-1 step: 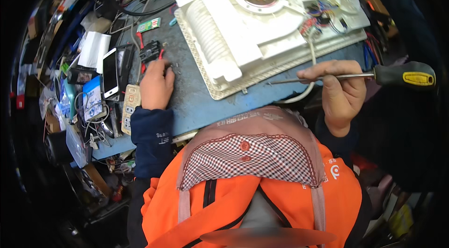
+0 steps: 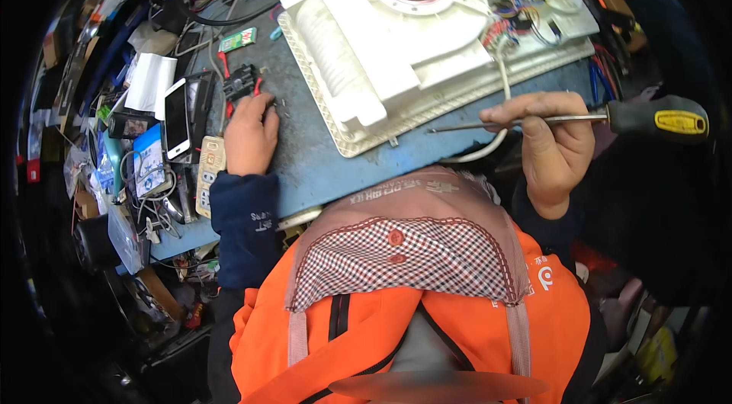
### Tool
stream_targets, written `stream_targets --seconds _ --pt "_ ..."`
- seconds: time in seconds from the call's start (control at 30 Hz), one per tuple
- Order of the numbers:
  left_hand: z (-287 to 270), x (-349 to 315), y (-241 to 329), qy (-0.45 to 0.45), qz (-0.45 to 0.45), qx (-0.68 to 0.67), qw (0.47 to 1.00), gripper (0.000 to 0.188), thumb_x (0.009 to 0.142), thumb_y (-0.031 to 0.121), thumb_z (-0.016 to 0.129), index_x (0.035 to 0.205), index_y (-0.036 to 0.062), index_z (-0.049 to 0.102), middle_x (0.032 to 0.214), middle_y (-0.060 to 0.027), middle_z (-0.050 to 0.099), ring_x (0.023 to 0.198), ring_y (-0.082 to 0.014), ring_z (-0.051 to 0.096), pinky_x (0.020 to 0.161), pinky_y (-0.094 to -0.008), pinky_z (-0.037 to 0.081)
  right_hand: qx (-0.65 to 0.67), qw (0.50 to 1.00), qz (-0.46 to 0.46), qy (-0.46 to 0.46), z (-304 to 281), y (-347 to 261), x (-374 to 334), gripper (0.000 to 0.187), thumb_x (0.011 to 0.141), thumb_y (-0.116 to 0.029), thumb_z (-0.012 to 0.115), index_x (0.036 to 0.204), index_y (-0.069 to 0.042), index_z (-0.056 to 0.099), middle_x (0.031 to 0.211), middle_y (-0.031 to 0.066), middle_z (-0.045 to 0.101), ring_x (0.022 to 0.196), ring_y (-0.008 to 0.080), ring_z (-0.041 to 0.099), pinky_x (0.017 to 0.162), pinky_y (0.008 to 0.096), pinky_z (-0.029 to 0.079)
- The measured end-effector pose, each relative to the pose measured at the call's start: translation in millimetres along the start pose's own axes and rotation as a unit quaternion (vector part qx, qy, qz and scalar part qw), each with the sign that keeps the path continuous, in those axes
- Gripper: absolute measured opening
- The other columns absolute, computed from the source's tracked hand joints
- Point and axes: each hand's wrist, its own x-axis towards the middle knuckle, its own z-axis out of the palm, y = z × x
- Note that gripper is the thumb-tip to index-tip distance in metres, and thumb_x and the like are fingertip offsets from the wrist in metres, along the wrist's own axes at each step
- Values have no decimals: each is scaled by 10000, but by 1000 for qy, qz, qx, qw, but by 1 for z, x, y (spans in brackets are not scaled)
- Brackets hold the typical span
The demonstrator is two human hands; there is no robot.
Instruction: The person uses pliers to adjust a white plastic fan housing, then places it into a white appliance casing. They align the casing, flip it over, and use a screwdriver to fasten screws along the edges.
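My right hand point(image 2: 555, 146) grips a screwdriver point(image 2: 656, 117) by its long metal shaft, between thumb and fingers. Its black and yellow handle points right, and the tip reaches left over the bench, just in front of a white appliance housing point(image 2: 381, 46). This housing lies with round metal-centred fittings and exposed wiring facing up. On the left my left hand point(image 2: 253, 137) rests on the bench, thumb apart from the forefinger. Its fingertips are beside a black block with red parts point(image 2: 241, 82); the other fingers are partly hidden. Small screw-like bits point(image 2: 282, 104) lie close to that thumb.
A white cable point(image 2: 506, 91) runs from the housing's wiring past the bench's front edge. Left of my left hand are a power strip point(image 2: 210, 168), a white phone point(image 2: 178, 120) and a blue packet point(image 2: 150, 154). Cables and parts clutter the far left. A green card point(image 2: 238, 40) lies farther back.
The whole scene sits slightly farther left and up in the picture. Both hands keep the same poses, and the screwdriver stays in my right hand.
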Motion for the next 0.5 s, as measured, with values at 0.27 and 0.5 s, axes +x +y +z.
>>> stream_targets --seconds 0.27,0.5 --pt "2 -2 2 -1 64 39 997 125 974 84 706 1079 30 747 940 -192 659 876 -425 671 764 -466 541 63 995 58 44 -11 -9 -26 131 1090 -41 585 1192 32 545 1016 215 752 938 290 776 828 365 669" --pt "3 1 3 -1 80 68 995 79 968 99 700 998 26 710 956 -181 690 869 -407 695 765 -467 565 103 988 106 40 -22 -9 -27 141 1097 -62 591 1194 35 562 1014 218 753 921 299 781 793 384 684"
